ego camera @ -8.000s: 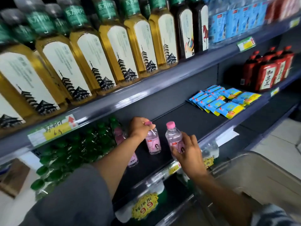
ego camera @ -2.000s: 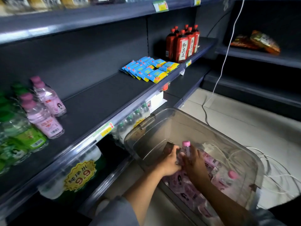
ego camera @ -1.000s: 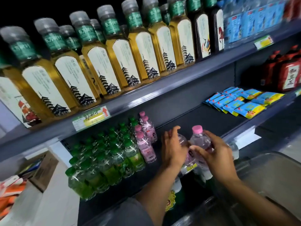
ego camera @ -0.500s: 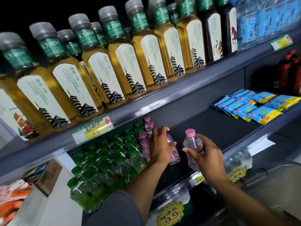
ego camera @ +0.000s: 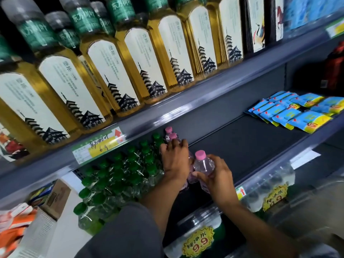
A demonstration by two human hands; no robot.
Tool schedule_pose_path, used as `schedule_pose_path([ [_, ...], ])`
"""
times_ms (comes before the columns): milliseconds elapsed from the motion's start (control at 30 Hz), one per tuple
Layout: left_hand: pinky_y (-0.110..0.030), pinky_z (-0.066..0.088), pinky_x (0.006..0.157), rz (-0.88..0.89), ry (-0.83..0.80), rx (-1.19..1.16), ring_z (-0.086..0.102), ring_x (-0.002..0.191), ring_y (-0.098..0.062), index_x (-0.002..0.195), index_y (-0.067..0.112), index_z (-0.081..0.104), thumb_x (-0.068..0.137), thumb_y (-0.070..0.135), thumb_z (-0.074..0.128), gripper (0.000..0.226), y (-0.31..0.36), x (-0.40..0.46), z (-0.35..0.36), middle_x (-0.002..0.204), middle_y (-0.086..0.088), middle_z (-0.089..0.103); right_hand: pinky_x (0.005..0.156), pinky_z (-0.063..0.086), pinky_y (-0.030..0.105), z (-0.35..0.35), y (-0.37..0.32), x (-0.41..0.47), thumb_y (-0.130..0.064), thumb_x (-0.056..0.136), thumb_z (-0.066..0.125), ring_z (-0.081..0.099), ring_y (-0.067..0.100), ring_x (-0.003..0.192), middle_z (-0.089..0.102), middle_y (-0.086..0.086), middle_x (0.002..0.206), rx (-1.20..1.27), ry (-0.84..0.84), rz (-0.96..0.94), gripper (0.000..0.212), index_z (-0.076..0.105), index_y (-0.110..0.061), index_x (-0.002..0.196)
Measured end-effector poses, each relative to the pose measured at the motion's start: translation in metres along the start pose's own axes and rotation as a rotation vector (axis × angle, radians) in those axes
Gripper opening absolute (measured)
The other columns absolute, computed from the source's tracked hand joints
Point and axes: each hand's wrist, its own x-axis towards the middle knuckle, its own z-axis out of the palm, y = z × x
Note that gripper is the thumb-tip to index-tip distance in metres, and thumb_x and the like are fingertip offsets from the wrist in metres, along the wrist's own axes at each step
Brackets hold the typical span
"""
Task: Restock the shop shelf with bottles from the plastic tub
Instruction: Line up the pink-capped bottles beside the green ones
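Right hand (ego camera: 216, 178) grips pink-cap bottle (ego camera: 202, 165) upright at shelf (ego camera: 251, 146) front. Left hand (ego camera: 175, 159) covers second bottle beside it; grip unclear. Two pink caps (ego camera: 171, 133) stand behind, by green bottles (ego camera: 119, 174). Shelf mostly bare rightward; much restocking left, likely. Tub contents unseen.

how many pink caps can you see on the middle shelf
3. One on the bottle gripped by the right hand; two pink caps behind the left hand. That hand may hide more.
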Motion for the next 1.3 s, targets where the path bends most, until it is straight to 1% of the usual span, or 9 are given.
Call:
schedule_pose_path([
  [100,-0.042,0.029,0.084,0.015,-0.031,0.032,0.058,0.109,-0.025,0.130,0.025,0.050,0.078,0.037,0.078,0.060,0.000,0.004,0.002,0.120,-0.011,0.062,0.095,0.049,0.035,-0.001,0.000,-0.006,-0.036,0.077,0.085,0.051,0.016,0.113,0.054,-0.004,0.122,-0.042,-0.042,-0.035,0.074,0.045,-0.028,0.139],
  [300,-0.042,0.032,0.086,0.033,-0.065,0.066,0.058,0.111,-0.026,0.140,0.023,0.040,0.079,0.042,0.078,0.074,-0.003,0.013,0.009,0.129,-0.012,0.056,0.087,0.055,0.046,-0.004,0.015,-0.027,-0.020,0.087,0.074,0.061,0.028,0.104,0.062,0.003,0.122,-0.132,-0.146,0.028,0.103,0.002,-0.052,0.154],
  [467,-0.042,0.042,0.093,0.031,-0.159,0.084,0.064,0.108,-0.030,0.144,0.018,0.032,0.081,0.026,0.076,0.078,-0.001,0.023,0.003,0.141,-0.018,0.045,0.082,0.053,0.041,0.008,0.018,-0.023,-0.035,0.083,0.078,0.063,0.028,0.102,0.066,0.004,0.110,-0.118,-0.136,0.117,0.061,0.035,-0.035,0.126],
  [567,-0.044,0.043,0.094,0.049,-0.180,0.089,0.064,0.110,-0.032,0.141,0.018,0.034,0.083,0.011,0.069,0.068,-0.004,0.033,0.006,0.137,-0.016,0.048,0.084,0.053,0.041,0.019,0.018,-0.018,-0.037,0.081,0.080,0.062,0.027,0.103,0.066,0.003,0.112,-0.121,-0.138,0.109,0.063,0.037,-0.033,0.126],
  [767,-0.040,0.046,0.096,0.152,-0.227,-0.139,0.059,0.111,-0.036,0.123,0.024,0.057,0.092,0.014,0.060,0.033,-0.027,0.054,0.016,0.128,-0.008,0.053,0.079,0.050,0.039,0.034,0.023,-0.015,-0.037,0.080,0.081,0.061,0.029,0.103,0.068,0.003,0.112,-0.147,-0.099,0.074,0.060,0.042,-0.028,0.125],
  [933,-0.042,0.049,0.101,0.125,-0.311,-0.372,0.060,0.112,-0.029,0.122,0.025,0.061,0.086,-0.004,0.060,0.045,-0.039,0.063,0.021,0.127,-0.005,0.059,0.078,0.048,0.039,0.045,0.019,-0.008,-0.039,0.083,0.078,0.060,0.029,0.104,0.067,0.004,0.109,-0.150,-0.127,0.085,0.054,0.040,-0.028,0.119],
  [1133,-0.035,0.051,0.084,-0.043,-0.293,-0.475,0.060,0.093,-0.029,0.075,0.016,0.052,0.073,0.018,0.044,0.008,-0.037,0.063,0.017,0.098,-0.001,0.056,0.080,0.050,0.042,0.051,0.018,-0.001,-0.039,0.085,0.077,0.059,0.030,0.101,0.065,0.008,0.106,-0.181,-0.141,0.101,0.051,0.038,-0.026,0.115],
  [1233,-0.039,0.051,0.095,-0.022,-0.286,-0.508,0.059,0.107,-0.032,0.070,0.015,0.054,0.081,0.003,0.047,0.017,-0.034,0.063,0.012,0.120,-0.010,0.055,0.081,0.051,0.042,0.051,0.018,0.000,-0.038,0.086,0.076,0.058,0.030,0.102,0.064,0.008,0.106,-0.173,-0.154,0.112,0.049,0.035,-0.029,0.113],
  [1300,-0.034,0.047,0.101,-0.013,-0.289,-0.524,0.054,0.120,-0.030,0.084,0.010,0.065,0.088,-0.004,0.050,0.021,-0.038,0.063,0.014,0.134,-0.013,0.050,0.080,0.048,0.040,0.051,0.017,0.001,-0.037,0.087,0.075,0.056,0.029,0.105,0.063,0.007,0.107,-0.167,-0.165,0.109,0.048,0.035,-0.028,0.114],
])
